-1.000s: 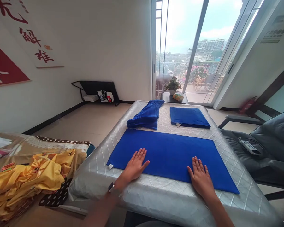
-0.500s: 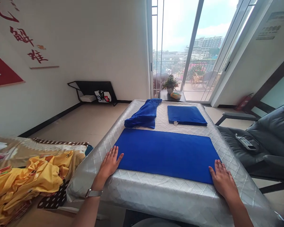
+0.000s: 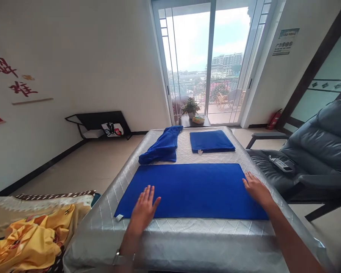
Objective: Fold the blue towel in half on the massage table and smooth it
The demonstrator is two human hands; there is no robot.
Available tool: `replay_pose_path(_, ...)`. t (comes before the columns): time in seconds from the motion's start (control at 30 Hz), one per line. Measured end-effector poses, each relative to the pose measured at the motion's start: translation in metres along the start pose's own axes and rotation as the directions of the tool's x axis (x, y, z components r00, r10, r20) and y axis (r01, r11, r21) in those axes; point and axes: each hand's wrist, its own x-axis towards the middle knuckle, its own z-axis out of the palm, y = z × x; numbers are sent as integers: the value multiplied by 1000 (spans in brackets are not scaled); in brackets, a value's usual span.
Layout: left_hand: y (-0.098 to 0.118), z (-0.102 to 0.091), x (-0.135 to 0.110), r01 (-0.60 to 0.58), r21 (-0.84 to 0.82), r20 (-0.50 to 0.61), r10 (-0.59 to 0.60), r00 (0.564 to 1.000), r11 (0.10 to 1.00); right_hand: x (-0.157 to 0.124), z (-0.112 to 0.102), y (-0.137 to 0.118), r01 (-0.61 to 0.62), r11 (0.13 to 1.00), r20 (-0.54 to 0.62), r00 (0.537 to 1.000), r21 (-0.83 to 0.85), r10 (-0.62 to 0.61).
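A blue towel [image 3: 187, 191] lies spread flat across the table, with a white tag at its near left corner. My left hand [image 3: 144, 207], palm down with fingers extended, is over the left part of this towel. At the towel's right edge is my right hand [image 3: 255, 185], its fingers stretched out flat. Neither hand grips anything. Beyond the flat towel lie a crumpled blue towel [image 3: 161, 147] at the left and a neatly folded blue stack [image 3: 211, 141] at the right, which shows a white tag.
A silver quilted cover [image 3: 165, 242] drapes over the table. Yellow cloth [image 3: 31, 242] is heaped at the lower left. On the right, a dark armchair [image 3: 326, 140] holds a power strip [image 3: 281, 165]. A potted plant [image 3: 191, 107] stands by the glass door.
My left hand has moved inward from the towel's left edge, uncovering the tagged corner. My right hand has moved up along the right edge. The view has turned to the right.
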Motion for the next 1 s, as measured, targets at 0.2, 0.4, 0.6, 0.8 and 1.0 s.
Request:
replay_pose_path(0.2,188,-21,24,-655,-294,-73,667,742,696,84,-17,-9,-54,998,154,987,29,49)
replay_pose_path(0.4,311,-8,37,-848,-253,-103,859,502,465,97,-18,-17,-139,990,166,976,-37,143)
replay_pose_path(0.6,384,13,40,-842,-258,-98,854,511,474,112,-21,-22,-159,983,167,971,-89,172)
replay_pose_path(0.8,398,32,38,-826,-242,-214,803,557,509,124,-26,-16,-156,984,164,972,-81,167)
replay_pose_path(1.0,405,40,41,-850,-215,-289,800,526,481,127,-33,-20,-163,981,191,965,-101,180)
